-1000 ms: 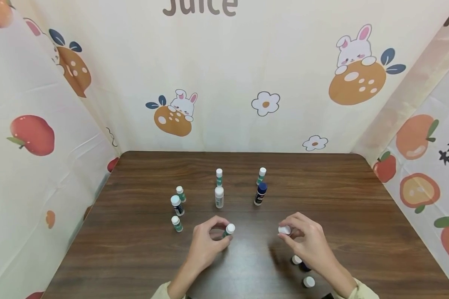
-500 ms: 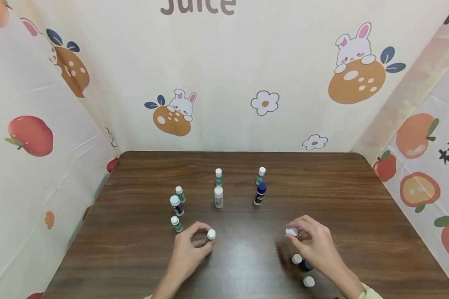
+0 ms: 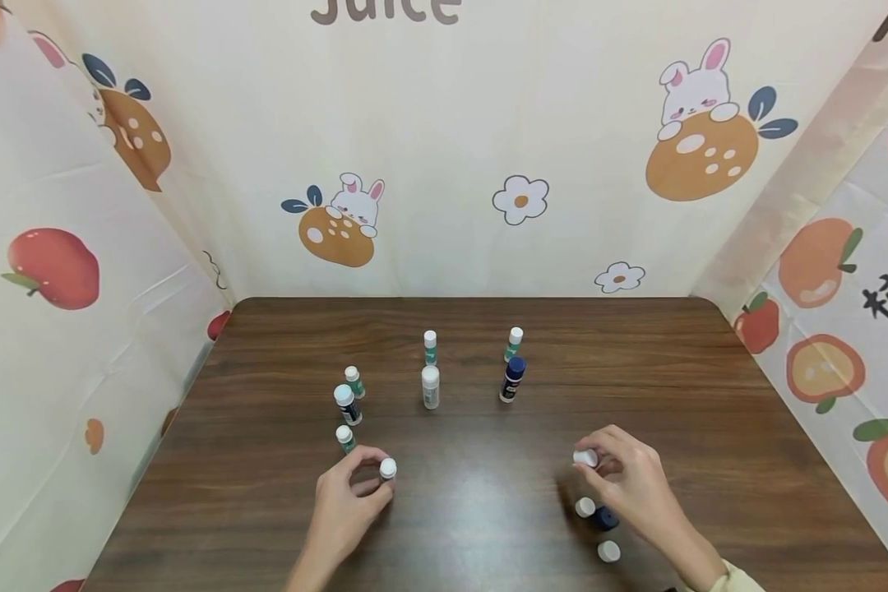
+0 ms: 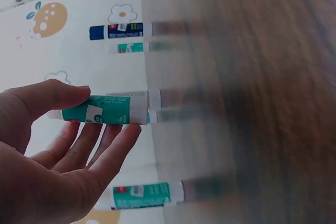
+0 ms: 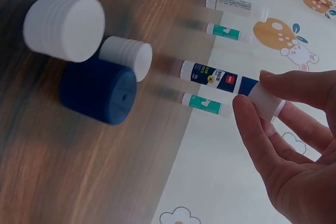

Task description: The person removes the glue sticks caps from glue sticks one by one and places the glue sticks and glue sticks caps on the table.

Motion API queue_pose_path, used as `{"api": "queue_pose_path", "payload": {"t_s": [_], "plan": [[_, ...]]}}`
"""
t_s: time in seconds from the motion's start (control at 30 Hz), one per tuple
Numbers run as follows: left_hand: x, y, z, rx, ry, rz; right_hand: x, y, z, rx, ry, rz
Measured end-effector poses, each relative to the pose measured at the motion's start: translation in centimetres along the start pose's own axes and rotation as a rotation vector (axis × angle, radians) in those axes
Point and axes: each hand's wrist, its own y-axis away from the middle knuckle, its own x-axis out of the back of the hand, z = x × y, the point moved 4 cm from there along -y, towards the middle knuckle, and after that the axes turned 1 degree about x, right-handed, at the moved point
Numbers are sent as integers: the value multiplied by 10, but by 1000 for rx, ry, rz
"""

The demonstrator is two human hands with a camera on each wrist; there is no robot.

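Note:
My left hand [image 3: 346, 501] holds a green glue stick [image 4: 107, 109] upright between thumb and fingers, its white top showing in the head view. It is close to the front of the left group, beside a small green glue stick [image 3: 345, 441]. Over on the right, my right hand [image 3: 635, 481] pinches a white cap [image 5: 266, 103] between thumb and fingertips, above the table. Just below that hand lie two white caps [image 3: 609, 552] and a dark blue cap [image 5: 98, 92] on the wood.
Behind the left hand stand a navy glue stick [image 3: 348, 405] and another green one [image 3: 353, 383]. A white glue stick [image 3: 431, 388] and a green one [image 3: 431, 349] stand mid-table. Right of these are a blue-capped glue stick [image 3: 512, 381] and a green one [image 3: 514, 344]. Printed cloth encloses the table [image 3: 673, 395].
My left hand has carried the green glue stick leftward, close to the left group. My right hand, still pinching the white cap, has shifted slightly right.

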Motion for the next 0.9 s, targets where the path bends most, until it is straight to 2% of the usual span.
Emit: {"api": "queue_pose_path", "payload": {"t_s": [0.5, 0.7, 0.9], "plan": [[26, 2, -18, 40, -77, 100, 8, 14, 12, -30, 67, 17], [35, 1, -24, 83, -130, 137, 9, 19, 16, -52, 73, 5], [41, 2, -30, 115, -117, 146, 8, 25, 20, -78, 80, 7]]}}
